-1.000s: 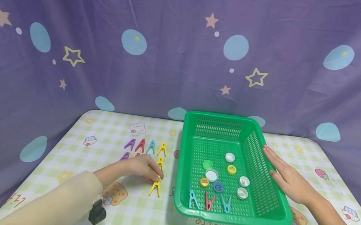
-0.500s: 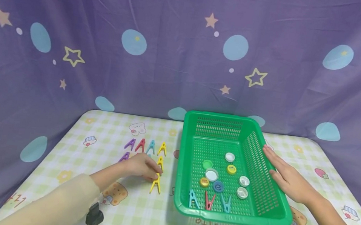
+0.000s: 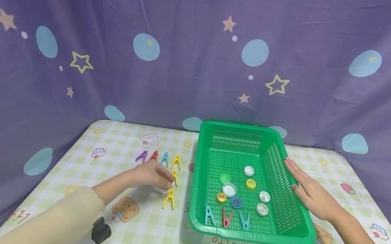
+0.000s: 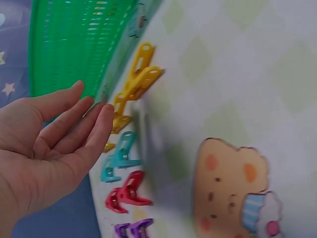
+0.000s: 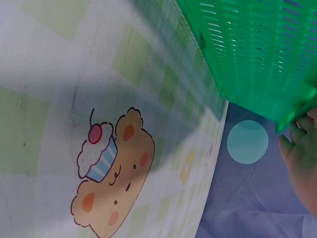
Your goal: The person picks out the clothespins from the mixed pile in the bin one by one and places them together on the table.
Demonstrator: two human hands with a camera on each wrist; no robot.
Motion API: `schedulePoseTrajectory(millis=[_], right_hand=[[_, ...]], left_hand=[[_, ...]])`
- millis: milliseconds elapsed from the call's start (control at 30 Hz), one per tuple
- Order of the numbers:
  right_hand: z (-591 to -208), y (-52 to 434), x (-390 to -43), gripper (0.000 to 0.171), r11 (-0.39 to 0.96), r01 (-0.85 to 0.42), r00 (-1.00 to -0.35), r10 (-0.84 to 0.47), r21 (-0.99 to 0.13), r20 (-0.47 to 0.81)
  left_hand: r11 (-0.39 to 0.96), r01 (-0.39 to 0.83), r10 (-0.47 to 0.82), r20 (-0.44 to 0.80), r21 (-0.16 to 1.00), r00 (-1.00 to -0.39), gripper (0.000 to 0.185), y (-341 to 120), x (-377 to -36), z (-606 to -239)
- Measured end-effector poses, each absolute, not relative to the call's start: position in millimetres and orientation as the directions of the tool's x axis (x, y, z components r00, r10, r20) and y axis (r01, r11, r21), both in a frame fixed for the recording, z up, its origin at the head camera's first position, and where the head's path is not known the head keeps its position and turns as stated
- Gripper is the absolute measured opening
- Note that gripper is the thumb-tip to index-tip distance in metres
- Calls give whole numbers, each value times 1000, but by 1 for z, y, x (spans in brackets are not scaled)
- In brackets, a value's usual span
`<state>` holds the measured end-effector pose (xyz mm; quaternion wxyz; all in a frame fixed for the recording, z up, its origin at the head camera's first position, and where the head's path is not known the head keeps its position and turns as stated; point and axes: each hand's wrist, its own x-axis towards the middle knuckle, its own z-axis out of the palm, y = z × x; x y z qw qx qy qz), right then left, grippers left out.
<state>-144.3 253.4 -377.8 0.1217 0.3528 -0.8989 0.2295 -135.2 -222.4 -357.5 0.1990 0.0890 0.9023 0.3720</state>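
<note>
The bench (image 3: 136, 229) wears a green-checked cloth printed with bears and cupcakes. A green mesh basket (image 3: 299, 234) sits on it. Left of the basket lie clothes pegs — three yellow pegs (image 3: 169, 198) nearest it, then blue, red and purple pegs (image 3: 141, 156) beyond.

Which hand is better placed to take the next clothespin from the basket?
Probably the left hand: it hangs open and free beside the basket, while the right hand rests flat against the far rim.
</note>
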Motion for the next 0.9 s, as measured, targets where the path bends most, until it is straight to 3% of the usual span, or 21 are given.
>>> schedulePoseTrajectory(millis=[333,533,900], right_hand=[[-380,255,-144,59,648,-690,-722,-578,-322,382],[-380,254,-145,59,648,-692,-720,-580,-319,382],[-379,254,-144,59,647,-695,-716,-580,-315,388]], left_hand=[[578,-69,342,-318,813,-884,33,-211,-153,-326],[592,-31,356,-295,806,-887,34,-197,-166,-301],[614,60,460,-295,787,-838,37,-174,-185,-269]])
